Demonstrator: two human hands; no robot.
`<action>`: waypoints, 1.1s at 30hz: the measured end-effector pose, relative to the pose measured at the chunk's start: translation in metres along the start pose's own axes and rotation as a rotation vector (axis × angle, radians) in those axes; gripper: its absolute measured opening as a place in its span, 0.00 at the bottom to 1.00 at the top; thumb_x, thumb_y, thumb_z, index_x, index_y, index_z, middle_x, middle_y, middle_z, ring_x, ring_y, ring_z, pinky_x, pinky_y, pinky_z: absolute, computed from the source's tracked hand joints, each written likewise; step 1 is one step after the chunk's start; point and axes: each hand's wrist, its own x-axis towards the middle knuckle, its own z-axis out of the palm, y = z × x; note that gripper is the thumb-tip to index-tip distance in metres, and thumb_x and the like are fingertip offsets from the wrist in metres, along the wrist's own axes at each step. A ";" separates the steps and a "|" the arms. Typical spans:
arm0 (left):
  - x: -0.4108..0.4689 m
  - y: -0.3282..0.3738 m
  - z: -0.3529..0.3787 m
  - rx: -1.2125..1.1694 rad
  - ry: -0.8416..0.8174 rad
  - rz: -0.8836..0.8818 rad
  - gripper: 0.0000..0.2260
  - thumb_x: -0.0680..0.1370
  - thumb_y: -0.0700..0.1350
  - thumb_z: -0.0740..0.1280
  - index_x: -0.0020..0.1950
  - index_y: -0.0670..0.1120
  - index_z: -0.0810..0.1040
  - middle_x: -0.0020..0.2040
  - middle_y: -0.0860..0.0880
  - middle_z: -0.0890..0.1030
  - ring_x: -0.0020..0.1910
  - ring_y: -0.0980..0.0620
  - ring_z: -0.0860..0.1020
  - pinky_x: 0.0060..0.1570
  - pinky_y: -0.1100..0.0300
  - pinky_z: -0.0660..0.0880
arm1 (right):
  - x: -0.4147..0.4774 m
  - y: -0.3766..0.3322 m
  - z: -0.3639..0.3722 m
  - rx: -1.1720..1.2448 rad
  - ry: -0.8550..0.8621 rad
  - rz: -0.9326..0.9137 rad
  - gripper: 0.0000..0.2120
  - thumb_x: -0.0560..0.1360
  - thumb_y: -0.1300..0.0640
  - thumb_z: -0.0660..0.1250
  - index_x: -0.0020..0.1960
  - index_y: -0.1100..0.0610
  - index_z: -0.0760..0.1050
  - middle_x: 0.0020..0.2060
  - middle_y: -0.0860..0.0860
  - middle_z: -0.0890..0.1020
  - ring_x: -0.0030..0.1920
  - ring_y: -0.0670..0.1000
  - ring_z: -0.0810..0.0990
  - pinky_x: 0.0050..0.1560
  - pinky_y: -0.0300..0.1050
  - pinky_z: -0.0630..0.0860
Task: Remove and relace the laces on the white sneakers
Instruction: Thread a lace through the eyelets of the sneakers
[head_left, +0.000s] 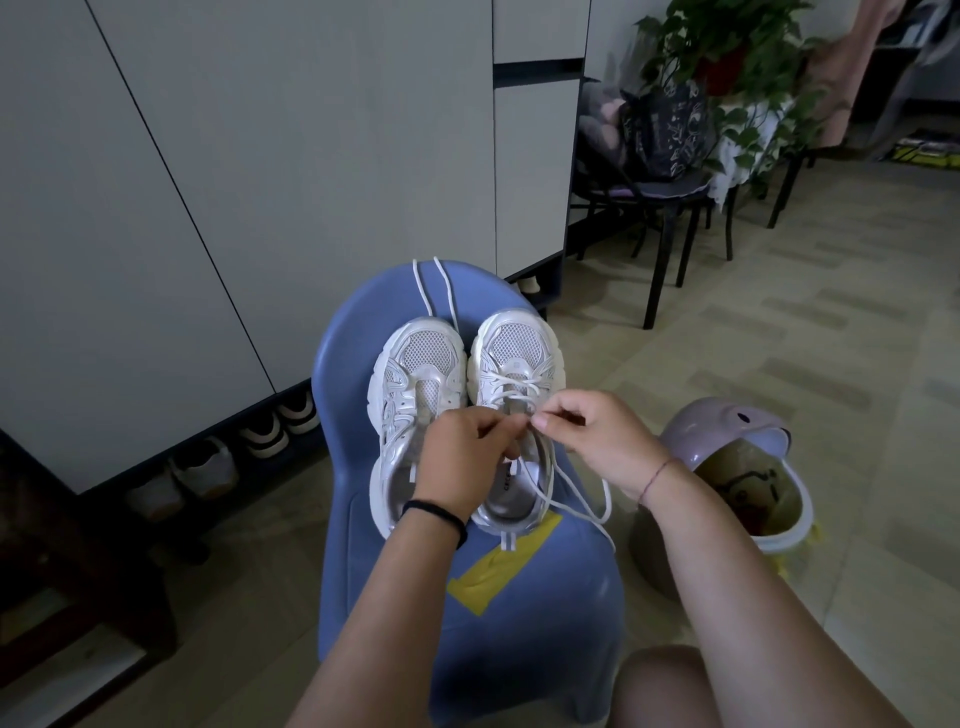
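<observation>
I am looking into a home, likely its entrance hall. Pale tall cupboards (291, 156) are filling the upper left of the frame, with pairs of shoes (265, 439) sitting in the gap beneath them. At upper right a potted plant (727, 36) is trailing behind a black chair (655, 280) carrying a bag (665, 130), and a lidded bin (727, 423) is standing on the tiled floor (831, 322).

I get one wide head-worn view, facing forward and down, close over the sneakers (415, 364) on the blue chair (545, 623).
</observation>
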 end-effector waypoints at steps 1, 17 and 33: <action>0.000 -0.001 0.003 -0.039 0.030 -0.025 0.14 0.78 0.48 0.69 0.37 0.41 0.83 0.34 0.45 0.83 0.37 0.43 0.81 0.43 0.52 0.77 | 0.000 0.001 0.000 0.013 0.016 0.005 0.06 0.77 0.58 0.68 0.42 0.51 0.80 0.36 0.43 0.80 0.36 0.38 0.75 0.43 0.33 0.71; 0.001 -0.001 0.062 -1.166 0.234 -0.838 0.11 0.83 0.44 0.60 0.41 0.44 0.73 0.23 0.51 0.76 0.21 0.57 0.75 0.19 0.70 0.69 | 0.011 0.025 0.016 0.086 0.198 0.224 0.10 0.70 0.53 0.75 0.44 0.58 0.78 0.37 0.47 0.81 0.37 0.44 0.76 0.40 0.37 0.71; 0.006 0.006 0.045 -1.291 0.011 -0.702 0.17 0.81 0.51 0.61 0.54 0.38 0.80 0.46 0.39 0.84 0.48 0.43 0.81 0.61 0.50 0.74 | 0.010 0.038 0.017 0.233 0.169 0.337 0.07 0.70 0.54 0.75 0.44 0.56 0.80 0.41 0.53 0.85 0.43 0.52 0.82 0.50 0.48 0.78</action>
